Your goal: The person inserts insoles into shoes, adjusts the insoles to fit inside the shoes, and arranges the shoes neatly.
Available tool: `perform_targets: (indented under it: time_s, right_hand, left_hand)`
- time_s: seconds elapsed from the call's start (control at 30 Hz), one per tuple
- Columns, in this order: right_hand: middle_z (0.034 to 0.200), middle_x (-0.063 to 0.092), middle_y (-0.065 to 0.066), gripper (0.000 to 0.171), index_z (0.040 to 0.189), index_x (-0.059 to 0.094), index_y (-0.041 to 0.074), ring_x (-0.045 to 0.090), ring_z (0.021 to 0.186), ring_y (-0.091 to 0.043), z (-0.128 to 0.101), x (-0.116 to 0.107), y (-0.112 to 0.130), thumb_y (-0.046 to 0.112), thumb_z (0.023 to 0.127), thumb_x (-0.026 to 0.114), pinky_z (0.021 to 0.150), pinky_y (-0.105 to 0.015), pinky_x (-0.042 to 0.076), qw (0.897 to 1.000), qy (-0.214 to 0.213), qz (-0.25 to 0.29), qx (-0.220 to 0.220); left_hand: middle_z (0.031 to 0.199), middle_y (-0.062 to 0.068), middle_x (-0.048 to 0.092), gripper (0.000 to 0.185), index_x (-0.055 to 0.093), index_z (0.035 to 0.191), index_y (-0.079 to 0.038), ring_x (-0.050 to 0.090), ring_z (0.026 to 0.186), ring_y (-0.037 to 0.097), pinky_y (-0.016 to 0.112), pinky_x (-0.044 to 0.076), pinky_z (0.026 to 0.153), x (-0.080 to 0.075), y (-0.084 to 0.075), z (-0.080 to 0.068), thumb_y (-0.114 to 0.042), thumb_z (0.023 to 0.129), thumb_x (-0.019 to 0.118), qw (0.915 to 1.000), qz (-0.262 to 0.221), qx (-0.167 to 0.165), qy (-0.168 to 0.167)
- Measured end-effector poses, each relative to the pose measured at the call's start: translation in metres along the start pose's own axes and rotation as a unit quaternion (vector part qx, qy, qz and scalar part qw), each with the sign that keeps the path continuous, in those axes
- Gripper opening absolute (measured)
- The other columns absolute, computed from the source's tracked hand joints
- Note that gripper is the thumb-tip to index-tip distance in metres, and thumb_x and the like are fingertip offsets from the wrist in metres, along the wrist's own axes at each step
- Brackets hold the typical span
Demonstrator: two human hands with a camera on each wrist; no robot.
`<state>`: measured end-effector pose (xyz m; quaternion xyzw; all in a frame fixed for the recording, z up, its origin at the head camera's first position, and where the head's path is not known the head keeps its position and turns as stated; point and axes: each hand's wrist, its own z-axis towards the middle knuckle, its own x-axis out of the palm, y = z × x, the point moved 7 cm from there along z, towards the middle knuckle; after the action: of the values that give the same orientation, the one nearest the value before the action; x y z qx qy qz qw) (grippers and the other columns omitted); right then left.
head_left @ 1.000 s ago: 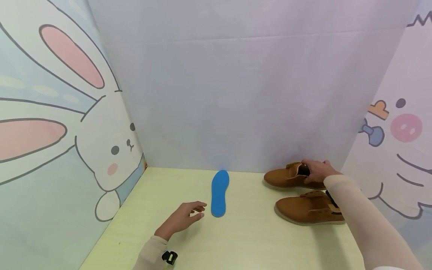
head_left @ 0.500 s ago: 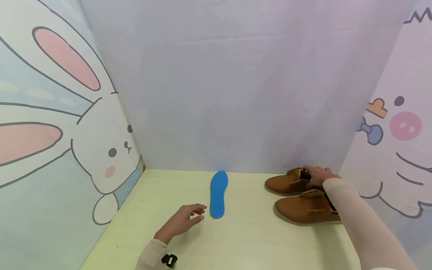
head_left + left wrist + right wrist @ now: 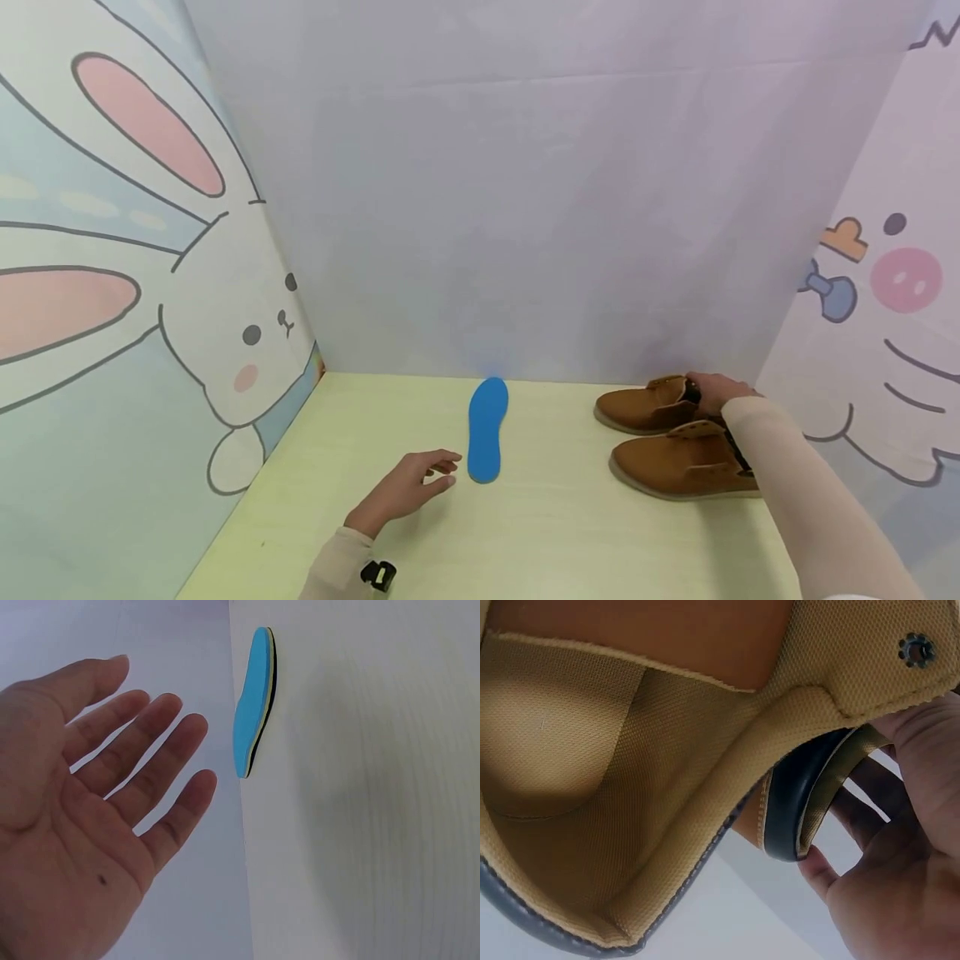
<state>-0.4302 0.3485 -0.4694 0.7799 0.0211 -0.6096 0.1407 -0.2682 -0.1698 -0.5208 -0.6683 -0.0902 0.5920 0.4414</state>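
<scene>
Little has moved: far shoe [image 3: 648, 406] at lower right has shifted slightly right under right hand [image 3: 718, 392], fingers curled round its collar. Left hand [image 3: 405, 492] hovers flat-fingered beside insole [image 3: 487, 428], centre. Advise firm collar grip.

Soft, even light fills all three views, with no glare. Faint shadows lie under the brown shoes [image 3: 678, 454] on the table [image 3: 555, 533]. The head view bends slightly near its edges. The right wrist view is close and somewhat soft.
</scene>
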Motion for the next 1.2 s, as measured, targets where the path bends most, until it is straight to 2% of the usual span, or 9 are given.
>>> perform_targets:
  time_s: [0.17, 0.4, 0.6, 0.77, 0.87, 0.93, 1.03, 1.13, 1.2]
  right_hand:
    - [0.135, 0.048, -0.042, 0.07, 0.146, 0.036, -0.012, 0.045, 0.12, -0.063, 0.002, -0.001, -0.008, -0.004, 0.086, 0.071, 0.091, -0.085, 0.028, 1.0, -0.016, -0.007, 0.01]
    - [0.119, 0.058, -0.039, 0.07, 0.14, 0.039, -0.013, 0.057, 0.105, -0.057, 0.001, -0.001, -0.009, -0.003, 0.081, 0.076, 0.076, -0.073, 0.046, 0.999, -0.024, -0.015, 0.025]
    - [0.126, 0.054, -0.042, 0.066, 0.142, 0.036, -0.014, 0.053, 0.111, -0.06, -0.001, -0.001, -0.004, -0.006, 0.086, 0.069, 0.084, -0.077, 0.041, 0.999, -0.025, -0.014, 0.029]
    - [0.138, 0.043, -0.044, 0.066, 0.15, 0.026, -0.015, 0.042, 0.123, -0.064, -0.004, -0.003, -0.007, -0.007, 0.092, 0.058, 0.096, -0.084, 0.025, 0.999, -0.012, -0.005, 0.044]
    - [0.147, 0.027, -0.046, 0.069, 0.152, 0.018, -0.016, 0.029, 0.131, -0.066, -0.009, -0.002, -0.01, -0.008, 0.093, 0.053, 0.099, -0.083, 0.021, 0.999, 0.002, 0.007, 0.053]
    - [0.149, 0.014, -0.048, 0.072, 0.153, 0.013, -0.017, 0.019, 0.134, -0.066, -0.014, -0.003, -0.012, -0.009, 0.092, 0.051, 0.101, -0.081, 0.023, 0.998, 0.017, 0.016, 0.055]
    - [0.148, 0.004, -0.052, 0.078, 0.153, 0.007, -0.018, 0.013, 0.134, -0.069, -0.021, -0.003, -0.011, -0.009, 0.089, 0.051, 0.098, -0.074, 0.034, 0.998, 0.041, 0.036, 0.039]
    - [0.147, 0.009, -0.053, 0.081, 0.153, 0.008, -0.018, 0.032, 0.126, -0.067, -0.024, -0.007, -0.007, -0.006, 0.086, 0.051, 0.082, -0.057, 0.044, 0.997, 0.056, 0.06, 0.005]
    - [0.146, 0.017, -0.052, 0.079, 0.152, 0.014, -0.019, 0.048, 0.107, -0.058, -0.026, -0.012, -0.005, -0.004, 0.084, 0.052, 0.074, -0.048, 0.044, 0.996, 0.051, 0.064, -0.019]
  left_hand:
    - [0.127, 0.012, 0.068, 0.041, 0.058, 0.14, -0.004, 0.065, 0.113, 0.023, 0.051, 0.054, 0.091, 0.0, -0.001, 0.002, -0.024, 0.105, 0.06, 1.0, -0.002, 0.001, 0.001]
    - [0.127, 0.014, 0.067, 0.041, 0.058, 0.14, -0.003, 0.065, 0.114, 0.025, 0.056, 0.052, 0.093, 0.003, -0.003, 0.001, -0.024, 0.105, 0.059, 0.9999, -0.014, 0.003, 0.008]
    - [0.126, 0.014, 0.067, 0.041, 0.058, 0.141, -0.003, 0.065, 0.114, 0.026, 0.055, 0.052, 0.092, 0.001, -0.004, 0.002, -0.024, 0.105, 0.059, 0.9999, -0.011, 0.012, 0.006]
    - [0.127, 0.014, 0.067, 0.041, 0.058, 0.141, -0.004, 0.065, 0.114, 0.025, 0.054, 0.052, 0.093, 0.002, -0.003, 0.005, -0.023, 0.105, 0.059, 0.9998, -0.008, 0.019, 0.009]
    - [0.126, 0.015, 0.067, 0.042, 0.058, 0.14, -0.003, 0.065, 0.114, 0.027, 0.055, 0.052, 0.093, 0.001, -0.006, 0.006, -0.026, 0.105, 0.059, 0.9995, -0.01, 0.029, 0.006]
    - [0.125, 0.014, 0.068, 0.042, 0.059, 0.14, -0.004, 0.065, 0.113, 0.026, 0.054, 0.052, 0.093, 0.001, -0.008, 0.005, -0.028, 0.105, 0.059, 0.9994, -0.009, 0.034, 0.005]
    - [0.124, 0.014, 0.068, 0.041, 0.059, 0.14, -0.006, 0.066, 0.112, 0.024, 0.054, 0.053, 0.092, 0.0, -0.009, 0.003, -0.029, 0.105, 0.059, 0.9993, -0.004, 0.038, 0.003]
    - [0.124, 0.014, 0.068, 0.04, 0.059, 0.14, -0.008, 0.066, 0.111, 0.024, 0.054, 0.053, 0.091, 0.0, -0.011, 0.001, -0.028, 0.105, 0.059, 0.9992, -0.003, 0.041, 0.001]
    - [0.124, 0.014, 0.068, 0.04, 0.059, 0.14, -0.008, 0.066, 0.111, 0.025, 0.055, 0.053, 0.092, -0.001, -0.012, 0.0, -0.028, 0.105, 0.059, 0.9991, -0.004, 0.043, 0.001]
